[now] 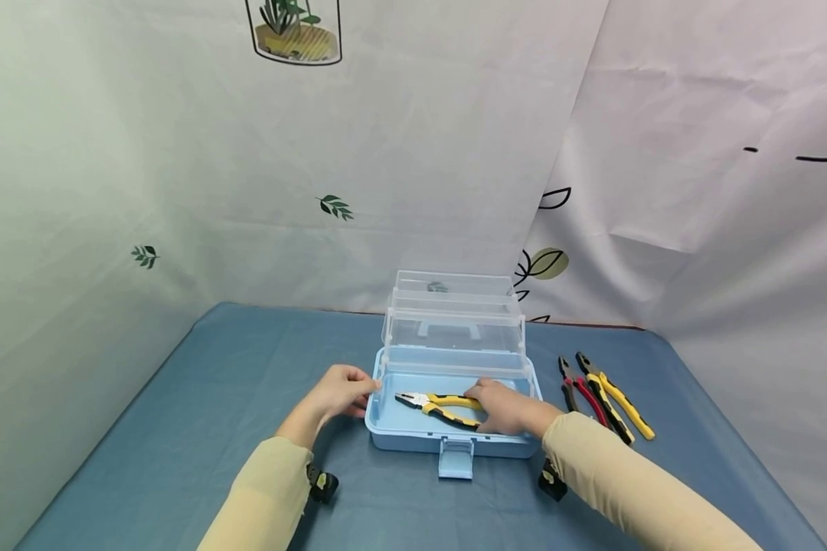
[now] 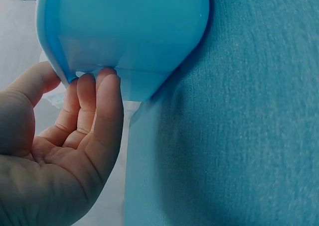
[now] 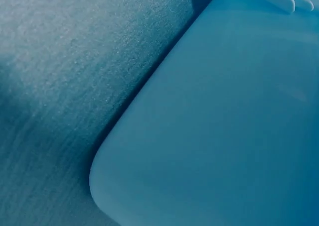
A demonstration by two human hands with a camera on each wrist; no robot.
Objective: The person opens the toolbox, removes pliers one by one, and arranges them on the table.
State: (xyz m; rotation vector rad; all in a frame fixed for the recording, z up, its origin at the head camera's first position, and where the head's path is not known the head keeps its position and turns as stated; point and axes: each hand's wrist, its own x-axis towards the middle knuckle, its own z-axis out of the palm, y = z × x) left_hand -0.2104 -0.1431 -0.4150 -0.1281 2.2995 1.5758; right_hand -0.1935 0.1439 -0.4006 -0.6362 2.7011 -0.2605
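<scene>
**Toolbox and pliers on blue cloth**

Backdrop: pale curtains with leaf and plant prints enclose the table on three sides. Surface: one blue tablecloth (image 1: 179,428). One light-blue toolbox (image 1: 413,438) sits at its centre, clear lid (image 1: 455,325) raised, latch tab (image 1: 456,458) facing me.

My left hand (image 1: 341,392) rests against the box's left corner, fingers (image 2: 94,104) nearly straight along the rim. My right hand (image 1: 506,407) is inside the box, curled over the handles of one pair of yellow-and-black pliers (image 1: 430,404); their jaws point left towards my left hand.

Outside, right of the box: two more pairs, red-handled pliers (image 1: 582,396) and yellow-handled pliers (image 1: 616,396), lying just beside each other. Pliers, total: three.
</scene>
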